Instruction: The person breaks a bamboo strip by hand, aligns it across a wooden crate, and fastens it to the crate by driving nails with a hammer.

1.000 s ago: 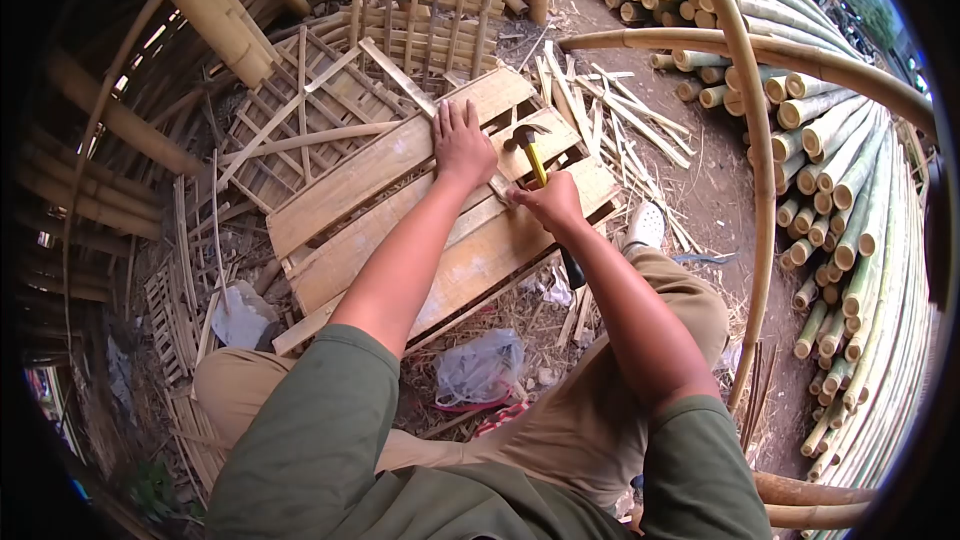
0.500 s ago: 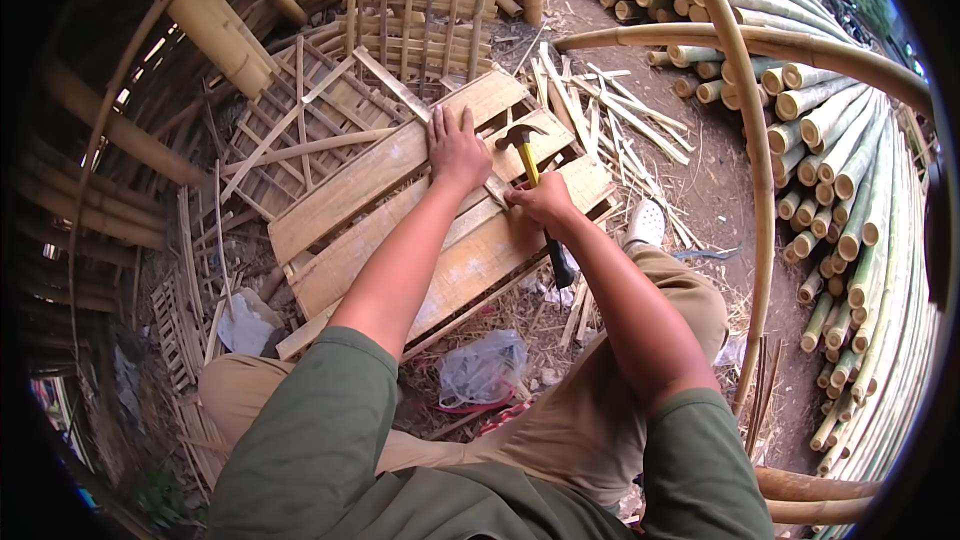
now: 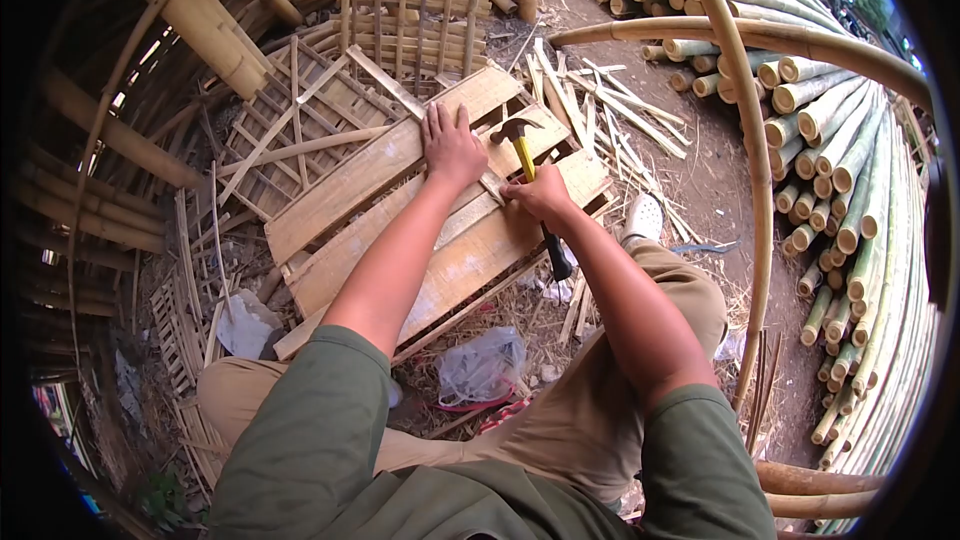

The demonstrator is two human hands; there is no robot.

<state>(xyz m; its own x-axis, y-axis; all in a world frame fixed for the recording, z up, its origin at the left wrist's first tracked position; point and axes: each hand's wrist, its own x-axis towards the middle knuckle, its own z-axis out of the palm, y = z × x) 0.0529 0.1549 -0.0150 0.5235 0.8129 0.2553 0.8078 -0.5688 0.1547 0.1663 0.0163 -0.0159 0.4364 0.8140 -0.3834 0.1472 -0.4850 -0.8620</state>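
Observation:
A wooden slatted panel (image 3: 345,197) lies in front of me, made of pale planks with gaps between them. Across it runs a thin bamboo strip (image 3: 385,80), partly covered by my hands. My left hand (image 3: 455,148) lies over the strip and the upper plank, palm down, fingers stretched forward. My right hand (image 3: 543,195) is closed round the yellow and black handle of a claw hammer (image 3: 522,150). The hammer's head is just above the planks, right of my left hand. My right fingertips are near the strip's lower end; whether they also pinch it, I cannot tell.
Split bamboo strips (image 3: 630,110) are scattered beyond the panel. Cut bamboo poles (image 3: 840,170) are stacked at right, behind a curved pole (image 3: 755,190). Lattice panels (image 3: 300,120) lean at the back left. A plastic bag (image 3: 480,365) lies between my legs.
The view has shifted very slightly. Both hands, the hammer and the strip keep almost the same place on the panel.

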